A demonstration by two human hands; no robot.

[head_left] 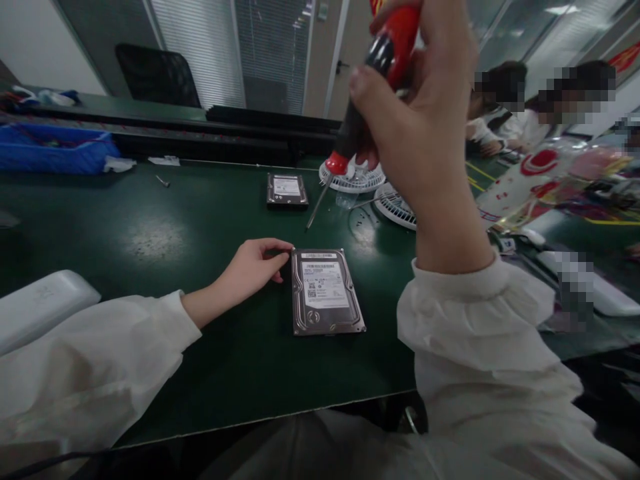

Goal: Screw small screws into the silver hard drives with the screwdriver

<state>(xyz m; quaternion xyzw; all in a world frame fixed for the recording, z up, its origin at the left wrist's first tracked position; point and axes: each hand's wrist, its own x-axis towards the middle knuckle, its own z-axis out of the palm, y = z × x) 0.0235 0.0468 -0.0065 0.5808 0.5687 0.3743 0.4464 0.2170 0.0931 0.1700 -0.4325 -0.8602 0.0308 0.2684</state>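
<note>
A silver hard drive with a white label lies flat on the dark green table in front of me. My left hand rests on the table with its fingertips curled against the drive's left upper corner. My right hand is raised high and close to the camera, wrapped round the red and black handle of a screwdriver. The thin metal shaft slants down and left, its tip hanging above the table beyond the drive.
A second hard drive lies farther back. Two white fan grilles sit behind my right wrist. A blue bin stands at the back left, a white object at the near left. Other people sit at the right.
</note>
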